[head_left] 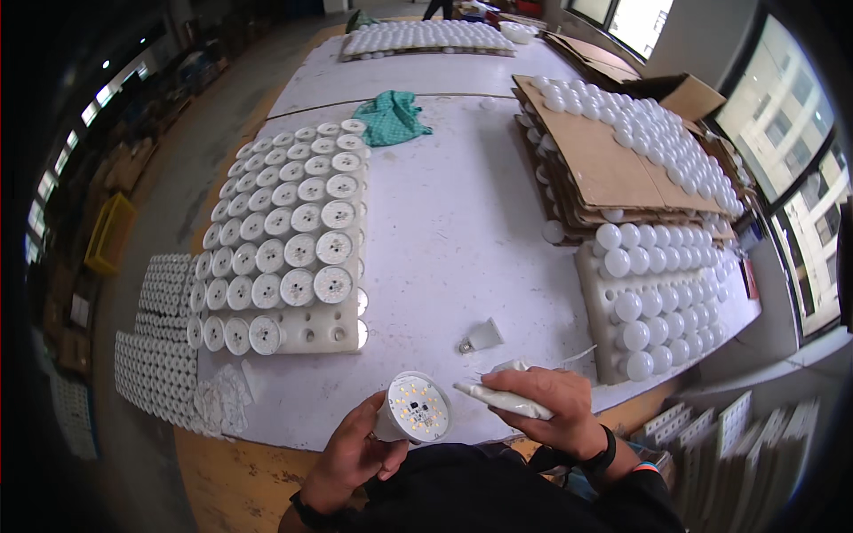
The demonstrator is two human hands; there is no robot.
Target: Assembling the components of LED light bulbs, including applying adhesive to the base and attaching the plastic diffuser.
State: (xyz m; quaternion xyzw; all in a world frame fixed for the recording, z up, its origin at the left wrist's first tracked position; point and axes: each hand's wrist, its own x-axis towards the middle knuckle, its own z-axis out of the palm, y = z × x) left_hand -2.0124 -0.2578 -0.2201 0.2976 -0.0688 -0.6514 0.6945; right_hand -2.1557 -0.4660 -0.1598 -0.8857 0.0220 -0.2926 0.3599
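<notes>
My left hand (355, 449) is closed around the white body of an LED bulb without its dome (419, 410). The round board with small yellow LEDs faces up. My right hand (551, 409) grips a soft white squeeze bag (515, 401), whose narrow end points at the board's rim, a small gap away. Just beyond the bag, a loose white bulb base (482, 337) lies on its side. On the left, a foam tray (298, 333) carries rows of similar open bulb bodies, with a few bare holes in its front row.
At the right, a foam tray (607, 315) holds white domed bulbs. Behind it, stacked cardboard sheets (577, 160) bear more domes. A green cloth (391, 118) lies on the white table (444, 222). Crumpled plastic (225, 400) sits at the left edge; white panels (755, 462) stand below right.
</notes>
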